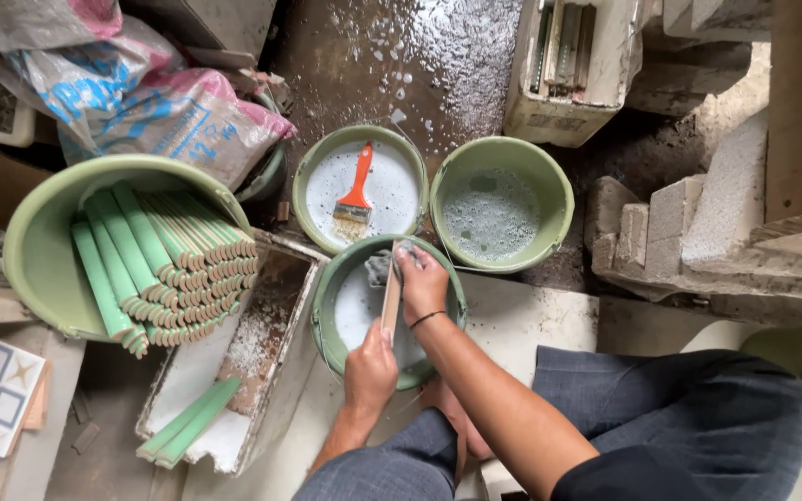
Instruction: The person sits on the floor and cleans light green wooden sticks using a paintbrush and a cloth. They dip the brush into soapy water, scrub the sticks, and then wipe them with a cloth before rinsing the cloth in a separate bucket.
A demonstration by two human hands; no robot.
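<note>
Left hand [370, 368]: you grip the near end of the long narrow tan tile strip [391, 295], fingers wrapped closed around it; keep that grip firm so it cannot twist.
Right hand [422, 280]: you press a small grey scrubbing pad [380, 267] against the strip's far end, fingers curled on it; run it along the whole length.
Strip position: above the green plastic bucket of milky water [330, 306], tilted toward 12 o'clock; keep it over the water so drips fall inside.
Neighbours: orange-handled paintbrush [356, 190] lies in the green bucket at 11 o'clock; foamy green bucket [501, 204] at 1 o'clock; stacked green glazed strips [164, 264] at 9 o'clock.
</note>
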